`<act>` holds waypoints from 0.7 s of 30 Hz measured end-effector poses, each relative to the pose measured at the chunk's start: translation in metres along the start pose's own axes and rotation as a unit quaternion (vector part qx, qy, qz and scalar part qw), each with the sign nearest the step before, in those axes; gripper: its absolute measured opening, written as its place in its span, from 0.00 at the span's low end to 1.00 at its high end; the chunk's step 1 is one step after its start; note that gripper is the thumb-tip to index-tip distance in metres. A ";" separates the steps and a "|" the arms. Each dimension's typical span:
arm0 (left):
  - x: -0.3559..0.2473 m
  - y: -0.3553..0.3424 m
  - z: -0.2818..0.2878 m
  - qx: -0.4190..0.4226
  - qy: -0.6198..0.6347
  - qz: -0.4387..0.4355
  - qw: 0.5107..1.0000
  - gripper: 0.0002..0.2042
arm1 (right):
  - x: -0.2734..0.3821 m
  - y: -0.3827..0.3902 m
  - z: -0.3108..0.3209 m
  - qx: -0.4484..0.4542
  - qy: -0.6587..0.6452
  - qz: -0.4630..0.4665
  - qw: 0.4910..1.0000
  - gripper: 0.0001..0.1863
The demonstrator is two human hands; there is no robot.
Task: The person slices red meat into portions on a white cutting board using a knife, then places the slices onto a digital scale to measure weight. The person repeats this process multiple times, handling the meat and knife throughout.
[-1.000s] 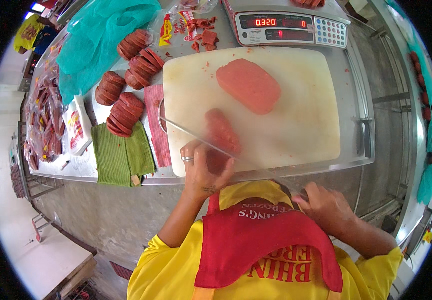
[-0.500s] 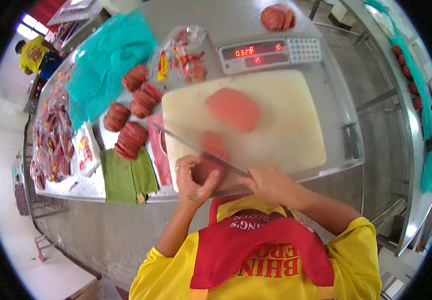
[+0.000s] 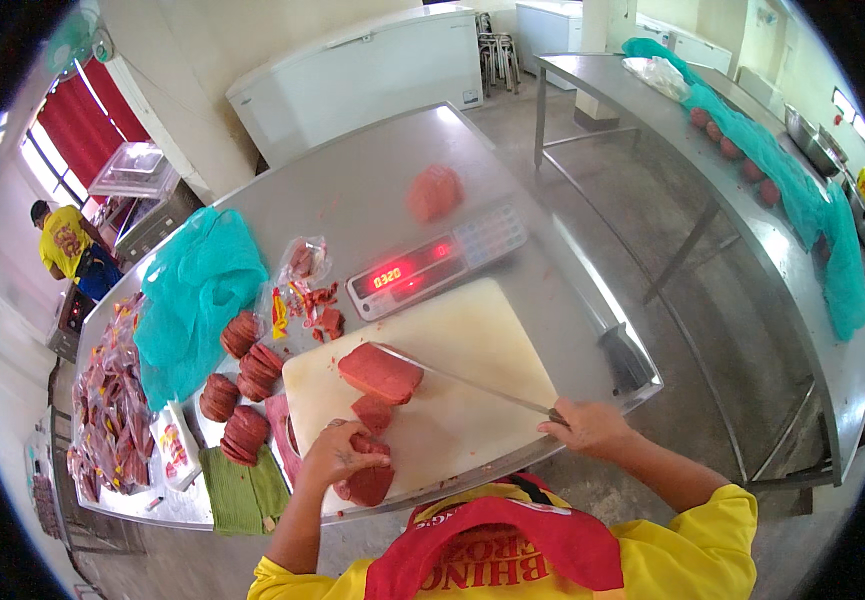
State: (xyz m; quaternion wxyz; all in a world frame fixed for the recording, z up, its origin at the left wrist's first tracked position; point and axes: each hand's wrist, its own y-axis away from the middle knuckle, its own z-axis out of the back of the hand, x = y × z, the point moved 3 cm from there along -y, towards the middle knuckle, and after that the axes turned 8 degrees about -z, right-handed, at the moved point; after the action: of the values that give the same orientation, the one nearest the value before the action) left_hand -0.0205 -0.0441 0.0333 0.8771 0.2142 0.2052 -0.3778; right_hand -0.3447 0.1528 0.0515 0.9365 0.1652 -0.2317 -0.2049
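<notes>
My left hand (image 3: 332, 455) is closed on a piece of red meat (image 3: 367, 487) at the near left of the white cutting board (image 3: 482, 345). In my right hand (image 3: 589, 428), at the board's right side, is the handle of a long knife (image 3: 472, 386). Its blade slants to the far left, its tip by a large block of red meat (image 3: 380, 375); whether they touch I cannot tell. A smaller cut piece (image 3: 372, 411) lies between that block and my left hand.
Beyond the board stands a digital scale (image 3: 437, 262), with a blurred meat lump (image 3: 435, 193) behind it. To the left are sliced meat rolls (image 3: 245, 435), a green cloth (image 3: 242, 488), teal netting (image 3: 202, 300) and bagged meat (image 3: 112, 410). A second table (image 3: 652, 130) stands right; a co-worker (image 3: 72, 245) is far left.
The view has tilted up, showing more of the room. My right hand has drawn the knife rightward, away from the meat by my left hand. My left hand still holds meat.
</notes>
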 end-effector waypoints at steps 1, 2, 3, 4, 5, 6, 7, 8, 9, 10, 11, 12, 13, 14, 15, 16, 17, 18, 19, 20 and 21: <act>0.004 -0.004 0.007 0.002 0.046 0.019 0.999 0.26 | -0.004 -0.007 -0.001 -0.001 -0.004 0.011 1.000 0.26; 0.007 -0.006 0.013 -0.002 0.081 0.034 0.996 0.24 | -0.007 -0.013 -0.002 -0.009 -0.012 0.021 1.000 0.26; 0.009 -0.008 0.015 0.004 0.115 0.067 0.991 0.23 | -0.009 -0.019 -0.002 -0.014 -0.020 0.032 0.999 0.26; 0.008 -0.009 0.017 -0.004 0.108 0.082 0.991 0.21 | -0.012 -0.024 -0.003 -0.009 -0.025 0.038 0.999 0.26; 0.004 -0.010 0.017 -0.015 0.096 0.082 0.992 0.20 | -0.014 -0.027 -0.001 -0.009 -0.037 0.046 0.998 0.26; 0.000 -0.010 0.013 -0.013 0.083 0.103 0.991 0.20 | -0.019 -0.029 0.001 0.001 -0.047 0.050 0.998 0.26; -0.006 -0.009 0.008 -0.016 0.074 0.118 0.990 0.19 | -0.022 -0.030 0.003 0.005 -0.055 0.061 0.997 0.26; -0.016 -0.010 0.003 -0.054 -0.044 0.081 0.994 0.15 | -0.026 -0.031 0.005 -0.006 -0.060 0.060 0.996 0.26; -0.023 -0.009 -0.002 -0.091 -0.033 0.084 0.992 0.13 | -0.030 -0.030 0.009 -0.024 -0.065 0.065 0.995 0.25; -0.029 -0.012 -0.009 -0.119 -0.029 0.098 0.988 0.11 | -0.035 -0.030 0.013 -0.051 -0.065 0.077 0.994 0.25; -0.036 -0.016 -0.013 -0.160 -0.028 0.096 0.982 0.10 | -0.040 -0.031 0.015 -0.057 -0.069 0.071 0.993 0.25; -0.038 -0.019 -0.018 -0.147 -0.032 0.136 0.979 0.10 | -0.044 -0.030 0.016 -0.073 -0.070 0.071 0.992 0.24; -0.040 -0.018 -0.018 -0.173 -0.029 0.143 0.974 0.12 | -0.049 -0.030 0.019 -0.102 -0.067 0.079 0.989 0.24; -0.042 -0.016 -0.019 -0.200 -0.027 0.146 0.968 0.13 | -0.056 -0.031 0.020 -0.081 -0.063 0.067 0.992 0.24; -0.043 -0.015 -0.019 -0.227 -0.026 0.147 0.963 0.14 | -0.062 -0.032 0.022 -0.073 -0.057 0.062 0.994 0.23; -0.044 -0.016 -0.019 -0.224 -0.021 0.160 0.961 0.15 | -0.067 -0.033 0.023 -0.071 -0.050 0.056 0.995 0.23; -0.045 -0.015 -0.020 -0.221 -0.016 0.172 0.960 0.17 | -0.068 -0.036 0.023 -0.076 -0.047 0.062 0.994 0.23; -0.045 -0.015 -0.021 -0.216 -0.010 0.184 0.959 0.18 | -0.066 -0.040 0.021 -0.079 -0.042 0.069 0.994 0.23; -0.045 -0.015 -0.022 -0.219 0.002 0.186 0.958 0.18 | -0.066 -0.044 0.022 -0.065 -0.022 0.053 0.996 0.23; -0.045 -0.013 -0.022 -0.220 0.014 0.190 0.957 0.18 | -0.062 -0.049 0.021 -0.023 -0.013 0.044 0.999 0.21; -0.044 -0.010 -0.021 -0.222 0.022 0.196 0.955 0.18 | -0.054 -0.052 0.026 -0.058 0.021 0.086 0.994 0.20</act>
State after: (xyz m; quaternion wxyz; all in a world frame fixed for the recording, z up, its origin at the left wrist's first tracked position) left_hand -0.0601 -0.0136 0.0367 0.9546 0.0587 0.2572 -0.1385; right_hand -0.4171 0.1276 0.0325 0.9633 0.0947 -0.2128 -0.1332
